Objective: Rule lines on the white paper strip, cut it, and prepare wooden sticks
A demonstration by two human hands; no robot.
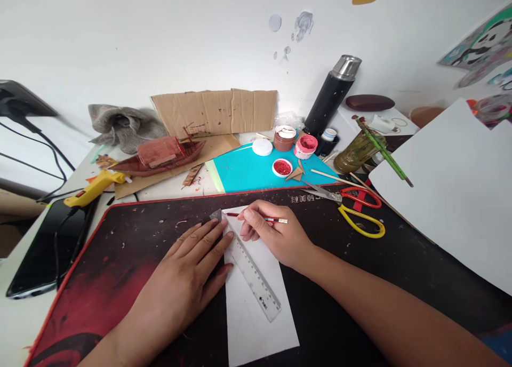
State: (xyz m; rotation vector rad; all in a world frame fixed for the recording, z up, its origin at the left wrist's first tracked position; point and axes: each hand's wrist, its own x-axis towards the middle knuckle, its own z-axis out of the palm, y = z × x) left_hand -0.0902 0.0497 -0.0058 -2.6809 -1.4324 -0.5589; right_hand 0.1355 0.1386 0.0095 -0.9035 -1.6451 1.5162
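A strip of white paper (256,337) lies on the dark mat, with a clear ruler (258,281) slanting across it. My left hand (188,271) rests flat, its fingers stretched out and pressing on the ruler's upper end and the paper's left edge. In my right hand (276,231) is a slim red-and-black pencil (278,220), gripped between thumb and fingers. Its tip points left, at the paper's top end beside the ruler's edge. Part of the ruler is hidden under my left fingers.
Scissors (340,197) lie open at the right. Behind are paint jars (306,145), a black thermos (330,100) and a jar with brushes (354,151). A model boat (160,156) and a yellow glue gun (96,188) are at the left. White sheets (452,196) stand at right.
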